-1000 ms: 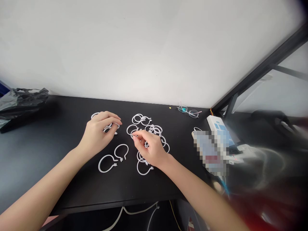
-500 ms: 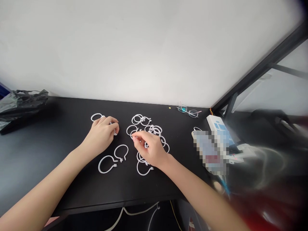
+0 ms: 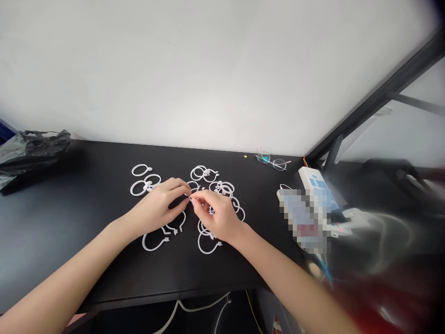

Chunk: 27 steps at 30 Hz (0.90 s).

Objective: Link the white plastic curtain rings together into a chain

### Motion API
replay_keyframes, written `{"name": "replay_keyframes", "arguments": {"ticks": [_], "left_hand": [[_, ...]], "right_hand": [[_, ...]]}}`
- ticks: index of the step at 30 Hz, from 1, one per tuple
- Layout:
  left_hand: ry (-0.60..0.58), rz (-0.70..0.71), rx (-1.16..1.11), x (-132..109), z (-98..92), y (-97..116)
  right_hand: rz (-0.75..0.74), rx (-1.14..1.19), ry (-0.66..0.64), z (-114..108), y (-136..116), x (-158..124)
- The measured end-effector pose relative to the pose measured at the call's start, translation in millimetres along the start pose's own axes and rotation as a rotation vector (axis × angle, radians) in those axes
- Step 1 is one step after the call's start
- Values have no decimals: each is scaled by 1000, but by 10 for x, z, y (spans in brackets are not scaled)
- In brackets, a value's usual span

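Note:
My left hand (image 3: 164, 205) and my right hand (image 3: 219, 213) meet fingertip to fingertip over the middle of the black table. Both are closed in a pinch on a white plastic ring (image 3: 188, 195), of which only a sliver shows between the fingers. Left of my left hand lie closed white rings (image 3: 139, 170), some close together. Under and in front of that hand are rings with open ends (image 3: 153, 249), partly covered. More white rings (image 3: 207, 253) lie around and beneath my right hand, several overlapping.
Eyeglasses (image 3: 271, 160) rest near the wall at the back. On the right are a white power strip (image 3: 309, 176) and a blurred-out phone (image 3: 301, 218) with cables. A black plastic bag (image 3: 34, 148) sits at the far left. The table's front edge (image 3: 167, 297) runs below my arms.
My left hand has left the rings at the left and moved right to meet my right hand, uncovering closed rings there. My right hand has stayed almost still.

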<state>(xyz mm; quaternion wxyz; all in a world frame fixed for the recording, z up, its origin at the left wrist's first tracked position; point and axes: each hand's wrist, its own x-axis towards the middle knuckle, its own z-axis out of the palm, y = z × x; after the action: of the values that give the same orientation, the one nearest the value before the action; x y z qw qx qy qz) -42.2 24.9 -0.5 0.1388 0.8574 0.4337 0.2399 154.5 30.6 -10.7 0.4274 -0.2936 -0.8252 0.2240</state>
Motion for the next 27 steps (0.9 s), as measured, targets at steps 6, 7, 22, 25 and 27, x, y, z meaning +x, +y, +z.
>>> {"name": "replay_keyframes", "arguments": {"ticks": [6,7,22,25,27], "left_hand": [[-108,2,-51,-14,116,28],[-115,-4,-62,-14,126,30],[-115,-55,-106,-12,159,14],[-106,-46,-107,-6,166,3],[-96,-45,-90,-3,168,4]], "right_hand": [[-41,1,38,17,15,-7],[-43,3,39,18,14,-7],[-3,-3,-9,34,10,-21],[2,-5,-17,34,9,-22],[0,-3,-21,35,11,-21]]}}
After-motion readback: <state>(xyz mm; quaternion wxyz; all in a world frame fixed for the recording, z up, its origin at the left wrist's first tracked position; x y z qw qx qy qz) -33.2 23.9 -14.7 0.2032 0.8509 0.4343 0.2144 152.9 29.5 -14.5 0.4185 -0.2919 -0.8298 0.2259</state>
